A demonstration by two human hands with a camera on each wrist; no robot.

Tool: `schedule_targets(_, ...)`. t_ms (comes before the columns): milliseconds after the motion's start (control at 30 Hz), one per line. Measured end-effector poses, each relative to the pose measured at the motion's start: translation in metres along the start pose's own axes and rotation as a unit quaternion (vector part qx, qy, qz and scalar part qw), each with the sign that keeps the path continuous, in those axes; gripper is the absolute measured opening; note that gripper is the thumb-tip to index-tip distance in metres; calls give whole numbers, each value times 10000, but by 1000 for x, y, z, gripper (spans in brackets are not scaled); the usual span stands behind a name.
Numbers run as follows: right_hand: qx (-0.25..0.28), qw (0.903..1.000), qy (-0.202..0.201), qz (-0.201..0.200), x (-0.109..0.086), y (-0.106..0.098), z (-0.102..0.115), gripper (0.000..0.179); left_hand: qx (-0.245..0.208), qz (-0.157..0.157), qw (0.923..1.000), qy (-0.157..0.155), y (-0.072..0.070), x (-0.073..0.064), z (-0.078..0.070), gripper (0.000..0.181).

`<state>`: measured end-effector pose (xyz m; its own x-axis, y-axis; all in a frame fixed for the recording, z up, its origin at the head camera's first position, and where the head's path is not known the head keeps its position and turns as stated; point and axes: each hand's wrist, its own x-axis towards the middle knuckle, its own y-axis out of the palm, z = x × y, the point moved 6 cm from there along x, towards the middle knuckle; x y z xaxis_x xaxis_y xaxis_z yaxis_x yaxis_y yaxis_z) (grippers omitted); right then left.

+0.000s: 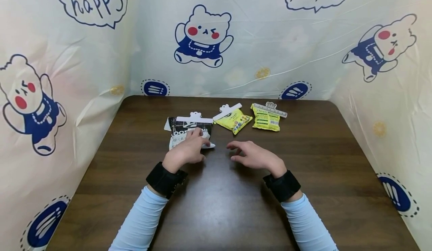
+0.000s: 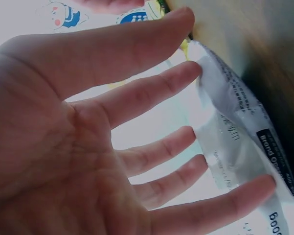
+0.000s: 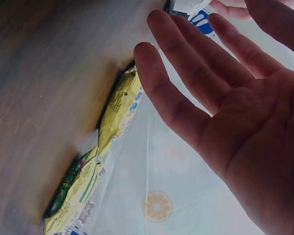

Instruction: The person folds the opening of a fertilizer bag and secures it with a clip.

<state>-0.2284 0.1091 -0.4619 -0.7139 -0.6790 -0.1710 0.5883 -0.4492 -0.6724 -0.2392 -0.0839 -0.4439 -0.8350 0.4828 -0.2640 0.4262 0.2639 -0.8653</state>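
My left hand (image 1: pixel 188 149) is held over the lower edge of a black and white snack bag (image 1: pixel 177 136), fingers relaxed and spread. A white bag clip (image 1: pixel 189 119) sits across that bag's top. In the left wrist view, the fingertips overlap the bag's printed side (image 2: pixel 230 137), and the palm holds nothing. To the right, my right hand (image 1: pixel 256 155) hovers over the table with loosely bent fingers and nothing in them. Beyond it lie a yellow bag (image 1: pixel 236 122) with a slanted white clip (image 1: pixel 227 112) and another yellow bag (image 1: pixel 266 122) with a clear ruler-marked clip (image 1: pixel 270 110).
All three bags lie toward the far edge of a dark wooden table (image 1: pixel 219 213). Pale curtains (image 1: pixel 152 44) printed with cartoon bears surround it at the back and both sides. Each wrist wears a black band (image 1: pixel 165 179).
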Motion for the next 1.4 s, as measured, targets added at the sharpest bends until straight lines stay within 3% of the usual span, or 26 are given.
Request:
schedule_targets(333,-62,10000,-30,-10,-1,0,2,42,29,-206,9997,-133,-1,5,10,52)
schedule_targets(600,-72,10000,-35,1,1,2,1,42,220,-506,9985,-19,-2,13,19,56)
schedule_targets(1133,-104,9999,60,106,3,7,-2,43,285,-710,9971,48,3,24,33,58)
schedule_targets(1267,-188,9997,86,135,4,10,-4,42,588,-980,9935,8,4,24,29,50)
schedule_targets(1400,-356,9992,120,133,6,14,-4,40,847,-1440,9859,87,5,23,15,41)
